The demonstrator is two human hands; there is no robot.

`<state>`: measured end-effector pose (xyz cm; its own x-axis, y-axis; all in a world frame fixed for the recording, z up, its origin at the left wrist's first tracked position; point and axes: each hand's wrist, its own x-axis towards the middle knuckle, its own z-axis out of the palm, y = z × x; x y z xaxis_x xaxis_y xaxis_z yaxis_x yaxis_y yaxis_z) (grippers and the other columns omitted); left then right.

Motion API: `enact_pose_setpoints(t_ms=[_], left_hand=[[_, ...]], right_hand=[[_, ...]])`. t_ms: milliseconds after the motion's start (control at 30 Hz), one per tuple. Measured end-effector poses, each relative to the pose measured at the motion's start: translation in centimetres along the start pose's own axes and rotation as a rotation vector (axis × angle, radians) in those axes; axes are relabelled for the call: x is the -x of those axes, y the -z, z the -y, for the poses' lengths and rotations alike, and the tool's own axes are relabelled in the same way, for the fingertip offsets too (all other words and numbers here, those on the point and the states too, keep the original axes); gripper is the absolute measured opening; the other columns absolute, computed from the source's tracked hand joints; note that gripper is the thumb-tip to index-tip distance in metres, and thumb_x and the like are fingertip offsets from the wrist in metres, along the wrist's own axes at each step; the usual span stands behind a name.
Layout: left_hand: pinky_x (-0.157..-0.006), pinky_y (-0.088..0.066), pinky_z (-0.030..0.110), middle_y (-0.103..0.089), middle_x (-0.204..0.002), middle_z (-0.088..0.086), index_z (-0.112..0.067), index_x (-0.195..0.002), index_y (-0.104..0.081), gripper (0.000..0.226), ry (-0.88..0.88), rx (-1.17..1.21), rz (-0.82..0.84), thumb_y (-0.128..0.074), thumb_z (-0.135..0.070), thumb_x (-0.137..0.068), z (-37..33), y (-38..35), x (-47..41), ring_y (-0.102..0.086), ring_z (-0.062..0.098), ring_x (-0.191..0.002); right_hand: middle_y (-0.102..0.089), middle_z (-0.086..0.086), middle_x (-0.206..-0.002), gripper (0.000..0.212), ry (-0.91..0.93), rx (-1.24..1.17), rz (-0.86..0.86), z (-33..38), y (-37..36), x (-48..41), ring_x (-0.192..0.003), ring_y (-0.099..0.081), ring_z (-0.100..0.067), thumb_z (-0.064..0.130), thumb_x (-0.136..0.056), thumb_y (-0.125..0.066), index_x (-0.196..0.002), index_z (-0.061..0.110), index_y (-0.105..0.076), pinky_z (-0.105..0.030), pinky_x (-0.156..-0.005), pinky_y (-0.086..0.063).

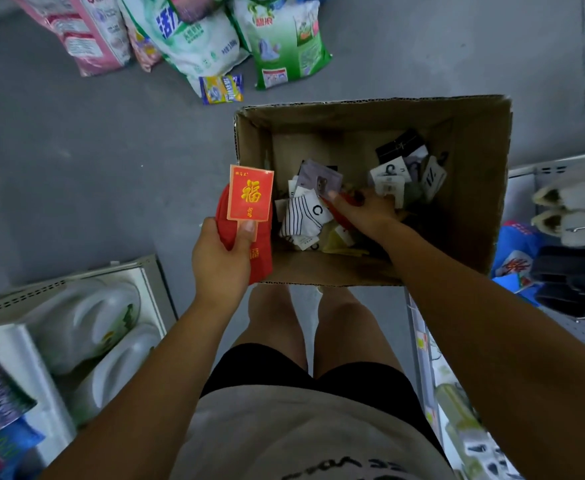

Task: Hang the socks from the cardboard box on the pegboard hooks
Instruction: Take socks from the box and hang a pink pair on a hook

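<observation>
An open cardboard box (474, 188) stands on the grey floor in front of my legs. Inside lie several pairs of socks, among them a white striped pair (301, 216) and a black and white pair (402, 150). My left hand (220, 258) grips a red pair of socks (260, 258) with a red and gold card label, just left of the box's near corner. My right hand (363, 211) reaches into the box, and its fingers close on something red among the socks. The pegboard hooks are out of view.
Laundry powder bags (194, 39) lie on the floor beyond the box. A white shelf with plastic jugs (87, 327) is at the lower left. Shelves with slippers and shoes (575, 216) stand at the right, close to the box.
</observation>
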<state>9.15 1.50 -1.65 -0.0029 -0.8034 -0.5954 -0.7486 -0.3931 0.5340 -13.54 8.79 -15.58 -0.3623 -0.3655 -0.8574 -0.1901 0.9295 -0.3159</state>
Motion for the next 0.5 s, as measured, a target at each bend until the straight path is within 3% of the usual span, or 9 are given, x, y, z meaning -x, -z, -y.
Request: enact_pose_setpoints(t_ms=[100, 200, 267, 333, 400, 467, 500], left_hand=[[-0.062, -0.037, 0.006, -0.056, -0.095, -0.021, -0.024, -0.116, -0.051, 0.030, -0.012, -0.012, 0.005, -0.060, -0.046, -0.097, 0.2, -0.1, -0.1, -0.055, -0.006, -0.082], [-0.062, -0.037, 0.004, -0.056, -0.093, -0.020, -0.025, -0.111, -0.051, 0.025, -0.026, -0.035, -0.029, -0.061, -0.045, -0.098, 0.2, -0.2, -0.1, -0.056, -0.005, -0.082], [-0.064, -0.038, 0.008, -0.060, -0.100, -0.008, -0.022, -0.109, -0.053, 0.025, -0.059, -0.042, -0.101, -0.061, -0.044, -0.098, 0.0, -0.3, 0.1, -0.059, 0.003, -0.086], [-0.063, -0.040, 0.005, -0.061, -0.103, -0.002, -0.017, -0.110, -0.056, 0.030, -0.115, -0.040, -0.158, -0.060, -0.044, -0.099, -0.9, -0.2, 0.8, -0.057, 0.006, -0.085], [-0.062, -0.041, 0.004, -0.061, -0.103, -0.004, -0.015, -0.114, -0.056, 0.033, -0.151, -0.007, -0.129, -0.059, -0.045, -0.099, -2.6, -0.2, 1.5, -0.057, 0.004, -0.083], [-0.062, -0.040, 0.006, -0.060, -0.104, -0.008, -0.016, -0.121, -0.054, 0.036, -0.150, 0.034, -0.046, -0.057, -0.044, -0.099, -4.5, -0.4, 1.9, -0.058, 0.002, -0.084], [-0.063, -0.039, 0.007, -0.059, -0.105, -0.009, -0.016, -0.123, -0.054, 0.036, -0.149, 0.048, -0.006, -0.057, -0.043, -0.100, -5.3, -0.6, 1.9, -0.058, 0.001, -0.084]], right_hand=[[-0.061, -0.008, -0.133, 0.101, -0.017, 0.031, -0.026, 1.9, -0.4, -1.3, -0.128, -0.051, -0.036, 0.102, -0.057, -0.035, -0.126, 0.033, -0.059, -0.057, -0.113, -0.031], [-0.068, -0.013, -0.114, 0.054, 0.031, 0.037, -0.112, 2.8, -0.5, -2.2, -0.118, -0.057, -0.037, 0.073, -0.088, -0.044, -0.106, 0.027, -0.066, -0.060, -0.113, -0.027], [-0.069, -0.011, -0.101, 0.040, 0.066, 0.009, -0.148, 2.8, -0.3, -1.9, -0.108, -0.061, -0.035, 0.064, -0.094, -0.045, -0.090, 0.028, -0.062, -0.057, -0.109, -0.034], [-0.066, -0.007, -0.093, 0.035, 0.099, -0.051, -0.168, 2.8, 0.5, -0.4, -0.098, -0.060, -0.029, 0.059, -0.096, -0.048, -0.086, 0.028, -0.060, -0.046, -0.102, -0.040], [-0.064, -0.001, -0.085, 0.031, 0.157, -0.194, -0.182, 2.7, 1.6, 2.3, -0.090, -0.059, -0.022, 0.052, -0.098, -0.053, -0.085, 0.025, -0.060, -0.033, -0.084, -0.043], [-0.062, 0.001, -0.081, 0.029, 0.204, -0.295, -0.206, 2.1, 3.0, 5.6, -0.084, -0.060, -0.018, 0.045, -0.099, -0.054, -0.083, 0.022, -0.060, -0.031, -0.073, -0.046], [-0.065, -0.002, -0.086, 0.028, 0.218, -0.359, -0.230, 1.6, 3.8, 7.2, -0.087, -0.062, -0.018, 0.044, -0.100, -0.054, -0.087, 0.021, -0.063, -0.033, -0.076, -0.050]])
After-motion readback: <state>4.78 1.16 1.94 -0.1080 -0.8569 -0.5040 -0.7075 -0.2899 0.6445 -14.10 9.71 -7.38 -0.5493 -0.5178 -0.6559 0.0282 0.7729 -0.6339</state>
